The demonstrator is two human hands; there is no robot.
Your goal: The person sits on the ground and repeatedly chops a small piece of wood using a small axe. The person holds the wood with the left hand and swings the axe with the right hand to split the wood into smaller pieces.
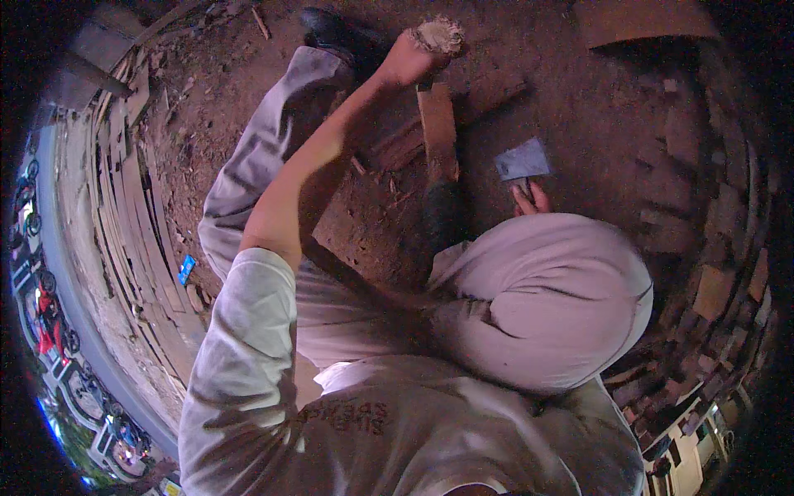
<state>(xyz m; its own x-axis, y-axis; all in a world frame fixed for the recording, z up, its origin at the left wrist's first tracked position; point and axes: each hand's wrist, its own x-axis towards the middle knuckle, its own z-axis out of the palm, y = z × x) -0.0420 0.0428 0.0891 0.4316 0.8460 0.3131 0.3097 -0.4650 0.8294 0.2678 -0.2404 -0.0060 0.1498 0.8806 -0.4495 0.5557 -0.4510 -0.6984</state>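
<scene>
My left hand [412, 61] reaches far forward and is closed around a short, thick piece with a round, frayed, fibrous top [439, 34]. Just below that fist lies a wooden block [437, 118], its near end by my dark right shoe [445, 208]. Beyond my bent right knee, my right hand [532, 198] grips the thin handle of a tool with a flat grey rectangular head [524, 160]. The rest of the right arm is hidden by the knee. Another wooden piece [493, 96] lies crosswise on the ground beside the block.
Long planks [133, 229] are laid along the left, near a blue packet [186, 270]. Past them run a road [77, 297] and parked motorcycles [53, 316]. Many wooden blocks [713, 291] are piled at right. A board [651, 25] lies at the far right.
</scene>
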